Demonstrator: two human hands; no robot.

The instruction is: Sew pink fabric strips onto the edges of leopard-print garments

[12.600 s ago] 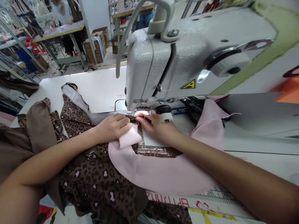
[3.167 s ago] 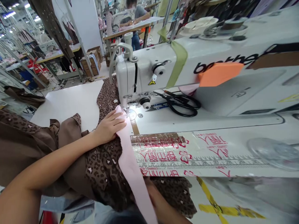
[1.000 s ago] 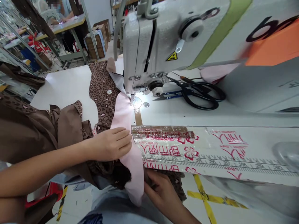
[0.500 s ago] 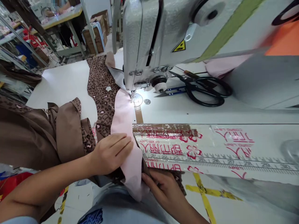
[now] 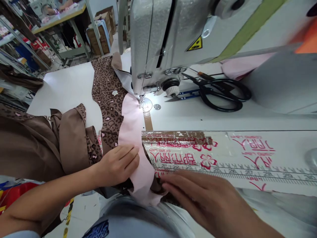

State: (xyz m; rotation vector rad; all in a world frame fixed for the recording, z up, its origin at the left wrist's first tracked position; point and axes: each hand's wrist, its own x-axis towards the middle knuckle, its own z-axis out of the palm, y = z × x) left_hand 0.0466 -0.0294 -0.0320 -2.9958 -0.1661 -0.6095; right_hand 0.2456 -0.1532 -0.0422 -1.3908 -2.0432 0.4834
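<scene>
1 white industrial sewing machine (image 5: 151,43) fills the top of the view, its head standing over the tabletop (image 5: 66,86), with a green strip (image 5: 250,29) across its arm. Past the far edge of the tabletop stand cardboard boxes (image 5: 99,36) and another table, where a co-worker's hands (image 5: 53,11) work at a second machine.

A brown leopard-print garment (image 5: 106,96) lies along the left half of the tabletop and passes under the machine, while its plain brown lining (image 5: 71,138) bunches over the left edge. A pink fabric band (image 5: 131,138) lies on the print, running from the presser foot (image 5: 141,98) toward the near edge, where it curls into a fold above the person's denim lap (image 5: 138,218).

The left hand (image 5: 119,165) rests flat on the band, fingers together and pressing it down. The right hand (image 5: 205,198) is blurred, held open above a printed ruler strip (image 5: 223,168) at the near edge. Its fingers are slightly apart, their tips (image 5: 164,185) just beside the fold, though whether they touch it cannot be told.

Right of the needle plate (image 5: 147,104), black-handled scissors (image 5: 223,97) lie on the tabletop beside blue thread snips (image 5: 184,96)
</scene>
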